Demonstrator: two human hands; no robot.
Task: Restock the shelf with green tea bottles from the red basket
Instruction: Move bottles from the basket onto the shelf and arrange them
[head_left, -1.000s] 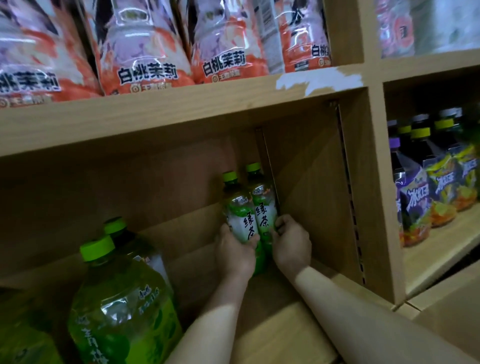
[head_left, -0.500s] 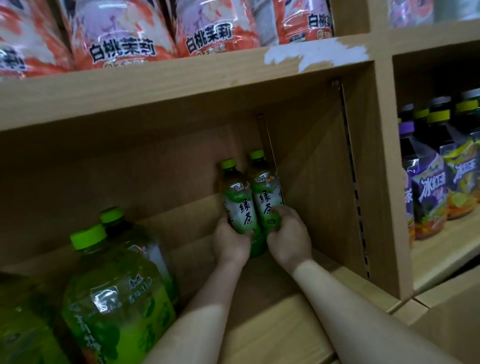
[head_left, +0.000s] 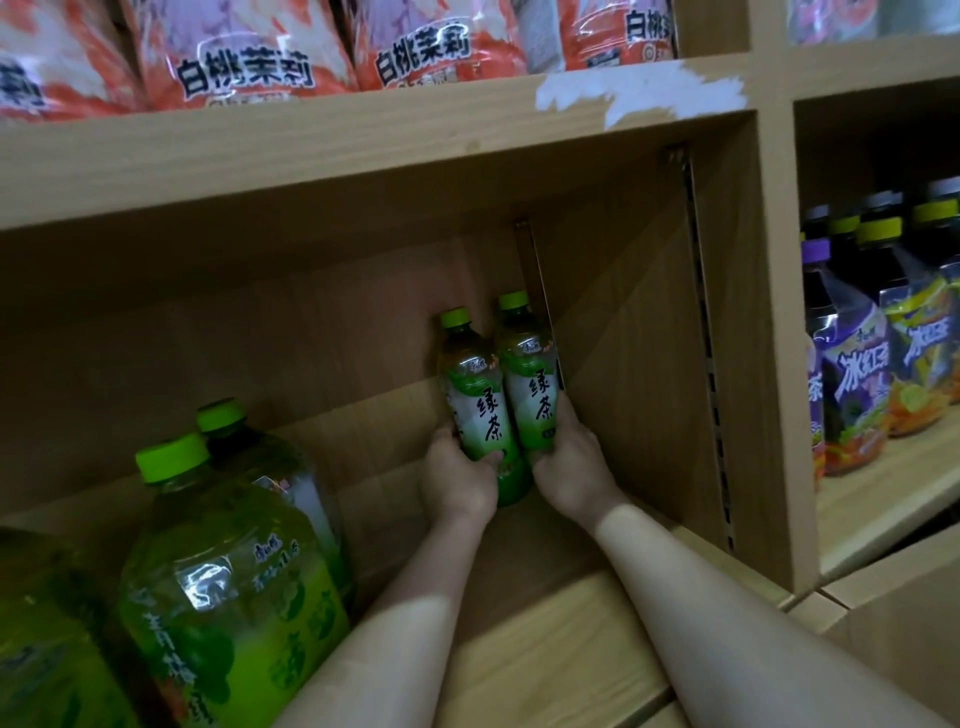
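Two small green tea bottles with green caps stand upright side by side in the back right corner of the wooden shelf (head_left: 545, 634). My left hand (head_left: 457, 480) grips the lower part of the left bottle (head_left: 475, 400). My right hand (head_left: 571, 462) wraps the base of the right bottle (head_left: 530, 384), which stands against the shelf's right wall. The two bottles touch each other. The red basket is out of view.
Two large green tea jugs (head_left: 223, 582) stand at the front left of the same shelf. Orange peach-jasmine packs (head_left: 244, 57) fill the shelf above. Purple and yellow-labelled bottles (head_left: 857, 358) fill the compartment to the right, past a wooden divider (head_left: 774, 332).
Both hands have pushed the two bottles slightly deeper toward the back right corner. The view has shifted a little downward and right.
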